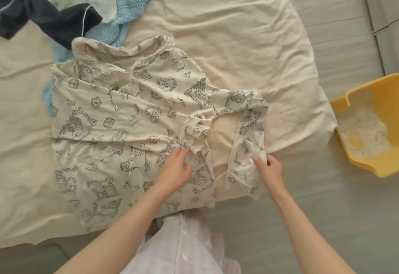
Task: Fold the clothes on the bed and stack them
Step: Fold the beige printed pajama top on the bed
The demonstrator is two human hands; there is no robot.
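Printed garment (133, 109) lies spread on the bed (237, 36); our left hand (174, 170) pinches its cuff, right hand (271, 165) grips its sleeve.

We have a single view, from a wide-angle camera worn on the head, so no second view shares the scene. It looks forward and steeply down onto the near edge of the bed (226, 25), close enough that both forearms enter from the bottom edge and reach to mid-frame. The left hand (174, 170) and right hand (271, 169) sit just below the centre, on the printed garment (121, 111) that fills the middle. The far heap of clothes (64, 3) is cut by the top left corner. At right the lens takes in floor (323, 209) and a yellow tray (371, 165), with straight lines bowing toward the edges.
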